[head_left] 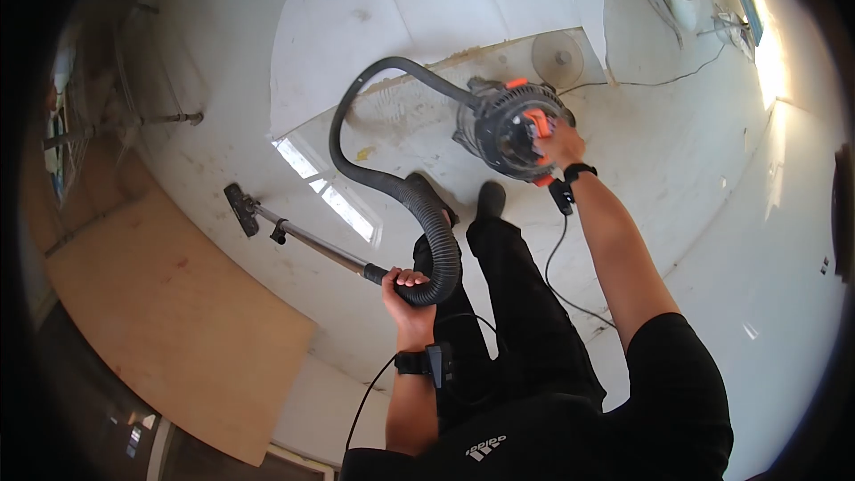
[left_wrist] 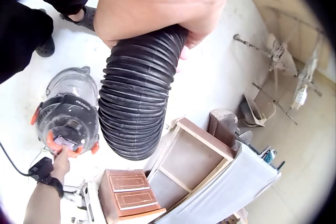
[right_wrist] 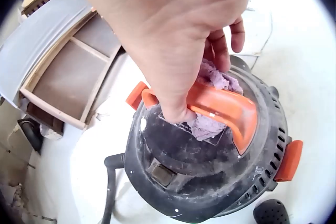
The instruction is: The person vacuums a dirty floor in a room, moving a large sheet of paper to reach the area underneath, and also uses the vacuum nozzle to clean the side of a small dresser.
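Note:
My left hand (head_left: 407, 301) grips the black ribbed hose (left_wrist: 137, 95) near its joint with the metal wand (head_left: 313, 244). The wand slants away to a dark floor nozzle (head_left: 240, 209) on the floor. From there the hose loops round to a black canister vacuum cleaner (right_wrist: 173, 182). With its thumb on the near side and fingers on the far side, my right hand (head_left: 563, 144) holds the orange carry handle (right_wrist: 226, 109) on the vacuum's lid. A crumpled pale purple cloth (right_wrist: 206, 128) is tucked under that handle, partly hidden by the hand.
White sheets (head_left: 356, 36) and a dusty clear panel (head_left: 427, 98) lie on the floor ahead. A brown board (head_left: 178, 321) is at the left. A small drawer cabinet (left_wrist: 128, 195) and a wooden frame (left_wrist: 191, 153) stand farther off. A thin cable (head_left: 668, 83) trails across the floor.

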`<state>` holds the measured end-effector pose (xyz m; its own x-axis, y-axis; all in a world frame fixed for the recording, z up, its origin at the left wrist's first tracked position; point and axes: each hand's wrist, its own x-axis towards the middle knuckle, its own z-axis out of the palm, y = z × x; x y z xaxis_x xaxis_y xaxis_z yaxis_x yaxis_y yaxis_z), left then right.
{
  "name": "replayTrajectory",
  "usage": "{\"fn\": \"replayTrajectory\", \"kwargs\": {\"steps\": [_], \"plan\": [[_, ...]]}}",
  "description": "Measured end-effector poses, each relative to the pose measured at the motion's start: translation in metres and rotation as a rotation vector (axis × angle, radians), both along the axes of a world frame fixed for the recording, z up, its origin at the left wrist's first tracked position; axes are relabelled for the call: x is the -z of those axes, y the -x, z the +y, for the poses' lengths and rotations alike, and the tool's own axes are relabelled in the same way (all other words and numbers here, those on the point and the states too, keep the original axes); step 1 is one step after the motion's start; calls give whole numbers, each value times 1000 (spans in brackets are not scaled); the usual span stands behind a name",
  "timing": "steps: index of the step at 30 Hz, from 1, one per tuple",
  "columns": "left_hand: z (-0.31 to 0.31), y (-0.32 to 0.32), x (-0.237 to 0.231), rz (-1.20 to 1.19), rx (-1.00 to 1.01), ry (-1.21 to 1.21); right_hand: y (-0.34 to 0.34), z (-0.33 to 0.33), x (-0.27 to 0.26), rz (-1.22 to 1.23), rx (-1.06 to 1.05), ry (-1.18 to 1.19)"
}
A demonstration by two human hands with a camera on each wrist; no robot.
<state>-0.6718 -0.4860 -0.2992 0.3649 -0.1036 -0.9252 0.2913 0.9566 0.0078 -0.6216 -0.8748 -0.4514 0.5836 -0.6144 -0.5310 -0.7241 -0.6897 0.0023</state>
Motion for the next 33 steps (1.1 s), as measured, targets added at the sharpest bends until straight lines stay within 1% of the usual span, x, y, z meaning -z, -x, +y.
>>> {"fn": "replayTrajectory", "kwargs": {"steps": [1, 2, 3, 4, 7, 9, 10, 12, 14, 15, 16, 17, 18, 20, 22, 24, 25, 26, 27, 28, 29, 30, 31, 32, 33], "plan": [[1, 1, 1, 10, -1, -13, 17, -11, -5, 4, 12, 33], [1, 2, 2, 21, -1, -28, 36, -26, -1, 24, 60, 16], [12, 21, 20, -31, 14, -21, 63, -28, 11, 5, 85, 43], [11, 15, 15, -15, 32, -30, 75, -40, 3, 58, 115, 59], [10, 8, 11, -9, 91, -119, 113, -78, -20, 120, 150, 83], [17, 9, 16, 17, 117, -179, 139, -100, -28, 176, 202, 115], [43, 45, 62, -89, 99, -187, 167, -89, 14, 99, 224, 158], [49, 38, 57, -47, 138, -194, 199, -106, 9, 163, 230, 171], [44, 32, 46, -11, 174, -219, 230, -121, 6, 191, 266, 269], [39, 26, 37, 20, 227, -223, 249, -129, 4, 208, 264, 267], [35, 20, 27, 54, 280, -227, 264, -134, -4, 235, 306, 256], [51, 45, 60, -71, 224, -227, 264, -133, 39, 136, 326, 252], [50, 43, 59, -70, 256, -244, 276, -137, 40, 168, 367, 240], [48, 39, 54, -62, 319, -280, 289, -138, 28, 186, 375, 215], [41, 36, 44, -45, 294, -270, 291, -130, 22, 194, 388, 196], [39, 38, 41, 27, 361, -201, 286, -108, 22, -153, 239, 243], [28, 46, 34, -130, 619, -479, 268, -80, 6, -367, 124, 229], [18, 55, 22, -287, 870, -761, 244, -34, -26, -576, 4, 215], [15, 54, 13, -146, 822, -556, 222, 6, -59, -751, -4, -42], [24, 53, -1, -10, 767, -344, 187, 74, -141, -773, 58, -347], [28, 61, -21, -18, 758, -332, 184, 131, -177, -833, -106, -428], [25, 73, -44, -83, 799, -323, 169, 185, -248, -789, -215, -564], [1, 75, -84, -129, 859, -302, 149, 200, -318, -623, -242, -842], [-3, 83, -102, -213, 890, -301, 151, 227, -343, -696, -563, -713], [0, 100, -102, -687, 1180, -548, 154, 244, -365, -564, -569, -819]]}}
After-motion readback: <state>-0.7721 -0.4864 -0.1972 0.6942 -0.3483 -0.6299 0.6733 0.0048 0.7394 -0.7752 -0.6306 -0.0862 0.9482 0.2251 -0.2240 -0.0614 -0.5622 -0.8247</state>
